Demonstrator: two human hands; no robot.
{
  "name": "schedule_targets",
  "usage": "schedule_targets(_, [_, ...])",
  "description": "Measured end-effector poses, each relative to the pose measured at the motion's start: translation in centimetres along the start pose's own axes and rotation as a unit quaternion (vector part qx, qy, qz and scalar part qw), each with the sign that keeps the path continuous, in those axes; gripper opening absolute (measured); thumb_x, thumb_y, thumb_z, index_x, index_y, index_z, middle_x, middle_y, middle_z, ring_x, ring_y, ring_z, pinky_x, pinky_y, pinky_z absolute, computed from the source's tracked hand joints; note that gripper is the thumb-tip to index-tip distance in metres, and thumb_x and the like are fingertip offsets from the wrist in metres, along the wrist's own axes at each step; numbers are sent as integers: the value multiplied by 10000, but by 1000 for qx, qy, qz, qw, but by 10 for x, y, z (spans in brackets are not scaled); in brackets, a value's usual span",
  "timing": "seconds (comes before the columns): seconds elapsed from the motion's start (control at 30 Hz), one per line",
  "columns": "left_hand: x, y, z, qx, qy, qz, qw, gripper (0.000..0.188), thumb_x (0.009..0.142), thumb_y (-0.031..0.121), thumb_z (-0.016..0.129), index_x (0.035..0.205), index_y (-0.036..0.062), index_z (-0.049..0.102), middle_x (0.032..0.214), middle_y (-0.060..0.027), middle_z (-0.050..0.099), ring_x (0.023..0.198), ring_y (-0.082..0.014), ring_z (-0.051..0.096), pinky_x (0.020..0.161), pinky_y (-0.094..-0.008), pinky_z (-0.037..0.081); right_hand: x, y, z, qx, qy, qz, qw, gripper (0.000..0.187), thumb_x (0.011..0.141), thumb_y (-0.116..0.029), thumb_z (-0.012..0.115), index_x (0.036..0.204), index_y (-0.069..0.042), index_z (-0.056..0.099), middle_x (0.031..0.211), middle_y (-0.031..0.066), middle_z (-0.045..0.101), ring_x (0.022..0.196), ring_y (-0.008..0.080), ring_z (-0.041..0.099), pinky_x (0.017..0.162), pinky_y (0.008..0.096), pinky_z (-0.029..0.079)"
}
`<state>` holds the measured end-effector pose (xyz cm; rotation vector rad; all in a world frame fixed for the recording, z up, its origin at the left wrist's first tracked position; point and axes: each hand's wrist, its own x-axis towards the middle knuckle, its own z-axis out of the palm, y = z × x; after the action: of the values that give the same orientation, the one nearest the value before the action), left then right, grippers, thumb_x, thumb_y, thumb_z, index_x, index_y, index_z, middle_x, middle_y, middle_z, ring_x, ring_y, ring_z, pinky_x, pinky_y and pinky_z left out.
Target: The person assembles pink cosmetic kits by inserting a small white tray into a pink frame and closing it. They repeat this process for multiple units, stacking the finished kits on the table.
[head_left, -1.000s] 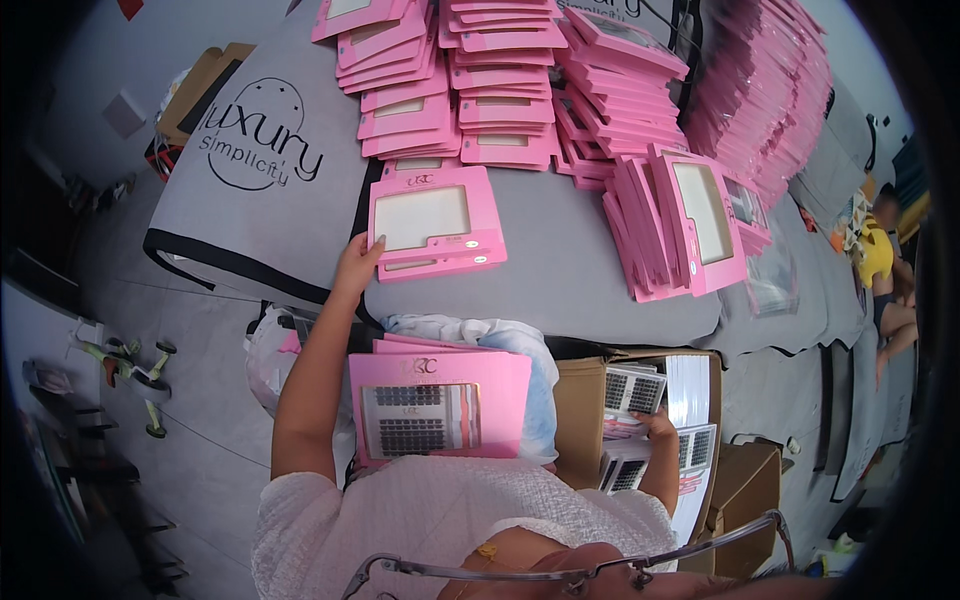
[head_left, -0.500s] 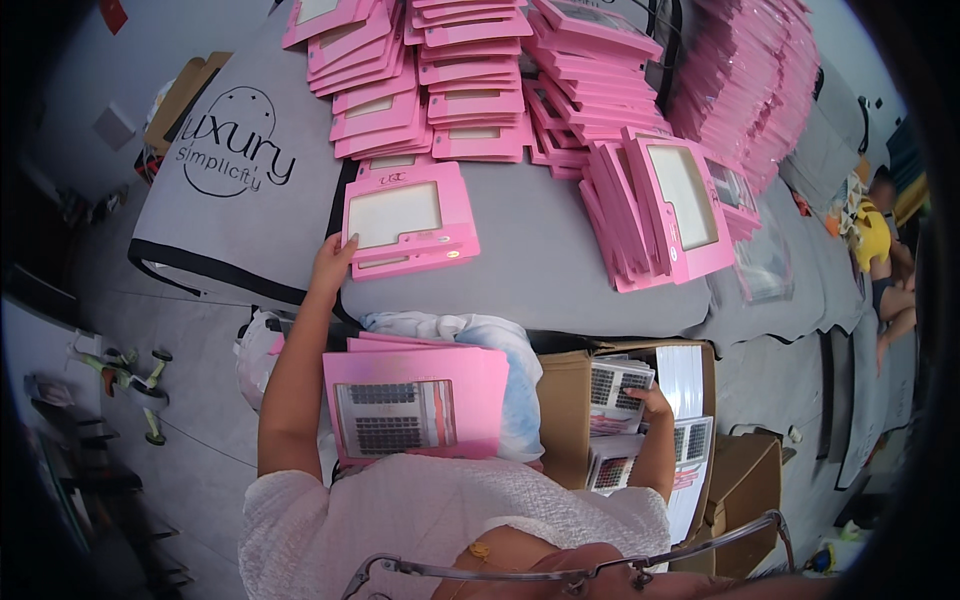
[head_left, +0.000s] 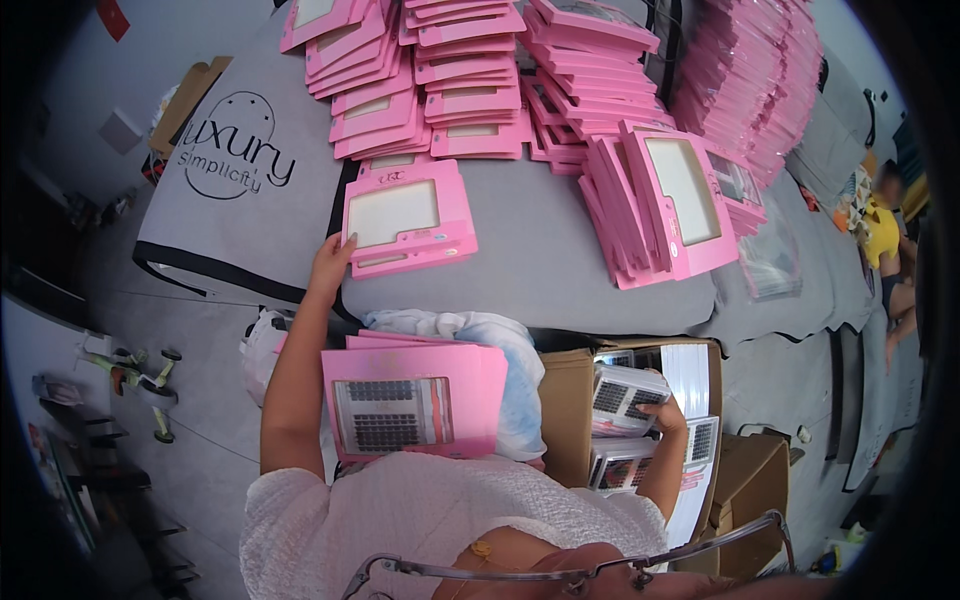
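Left hand (head_left: 332,262) is at the left edge of a pink box (head_left: 400,215) on the grey sofa (head_left: 540,280). Thumb sits on the box face, other fingers mostly hidden; can't tell if it's pinching. That box has a window showing white inside and lies on another pink one.

Right hand (head_left: 668,412) is in the cardboard box (head_left: 565,420), pinching the right edge of a clear case (head_left: 612,402) with rows of black lashes. Case sits tilted, upper left part of the carton. Can't tell if it's clear of what's below. More lash cases (head_left: 612,472) just below it, white pieces (head_left: 685,372) stacked along the right.

On the lap: large pink box (head_left: 480,400), lash rows visible through its window, more pink behind it. White-and-blue cloth (head_left: 522,385) beside it, between it and the carton.

Sofa back area: several piles of pink boxes (head_left: 470,80), plus a leaning group (head_left: 630,210) front right. Clear plastic packs (head_left: 770,270) just right of that group. Second carton (head_left: 745,490) right of the first.
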<state>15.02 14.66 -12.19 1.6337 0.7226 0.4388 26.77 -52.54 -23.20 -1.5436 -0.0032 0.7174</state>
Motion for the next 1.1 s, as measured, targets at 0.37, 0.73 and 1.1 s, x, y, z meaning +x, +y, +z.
schedule_targets(0.37, [-4,1,3,-17,16,-8,1000,381,867,249,581,1127,-25,528,964,-63,606,857,-118,555,787,-239,425,-46,-35,-15,253,118,-301,912,982,402,-5,700,1316,-79,350,1197,70,476,1079,246,473,920,365,392])
schedule_targets(0.73, [26,10,-3,172,72,-65,980,499,746,446,672,857,-32,586,779,-135,612,702,-215,589,605,-343,465,24,-298,213,-314,-485,-198,792,738,511,-63,755,1195,-18,482,1116,89,558,1036,185,516,896,321,403])
schedule_targets(1.1, [-3,43,-45,5,46,-29,999,388,849,236,611,1052,-55,454,941,-118,570,808,-143,551,698,-279,461,250,-353,336,-394,-465,148,779,488,583,20,751,1039,34,577,929,127,649,845,238,612,800,382,489])
